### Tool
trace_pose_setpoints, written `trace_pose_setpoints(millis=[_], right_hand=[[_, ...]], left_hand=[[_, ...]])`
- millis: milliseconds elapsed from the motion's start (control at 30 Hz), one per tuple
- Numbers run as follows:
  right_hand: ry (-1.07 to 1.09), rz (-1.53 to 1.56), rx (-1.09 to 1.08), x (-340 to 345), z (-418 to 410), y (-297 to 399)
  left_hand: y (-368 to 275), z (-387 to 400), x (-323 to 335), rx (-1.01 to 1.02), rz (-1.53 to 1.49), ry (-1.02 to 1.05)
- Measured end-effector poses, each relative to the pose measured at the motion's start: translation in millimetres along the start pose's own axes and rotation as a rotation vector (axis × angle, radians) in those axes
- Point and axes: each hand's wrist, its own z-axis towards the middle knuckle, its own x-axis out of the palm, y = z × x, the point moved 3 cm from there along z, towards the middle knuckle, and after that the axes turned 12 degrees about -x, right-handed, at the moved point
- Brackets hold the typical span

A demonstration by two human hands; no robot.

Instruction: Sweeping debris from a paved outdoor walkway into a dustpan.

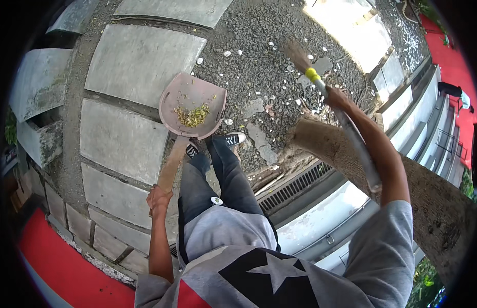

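My left hand is closed around the flat wooden handle of a pinkish plastic dustpan. Yellow and green leaf litter lies in the pan, mostly towards its handle side. Off to the right, my right hand grips the pale handle of a broom just behind a yellow binding. The broom's brown bristles point away from me over dark gravel, somewhat blurred; whether they touch the ground I cannot tell.
Large concrete slabs with gaps between them lie on the left. White pebbles dot the gravel. A thick tree trunk rises at the right, beside a metal drain grate. Another person is far off at the right edge.
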Motion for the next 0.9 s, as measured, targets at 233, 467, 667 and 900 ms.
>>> trace_pose_setpoints(millis=[233, 467, 667, 900], right_hand=[[-0.032, 0.237, 0.113, 17.0, -238.5, 24.5], [-0.436, 0.614, 0.166, 147.5, -325.1, 80.6], [-0.465, 0.674, 0.049, 185.7, -285.8, 93.4], [-0.317, 0.159, 0.011, 55.5, -156.8, 35.1]], left_hand=[[3.3, 13.0, 16.4, 0.041, -0.157, -0.092], [15.3, 31.0, 19.6, 0.007, -0.168, -0.053], [38.4, 57.9, 80.6, 0.064, -0.284, -0.216], [25.9, 17.5, 52.3, 0.033, -0.335, -0.110]])
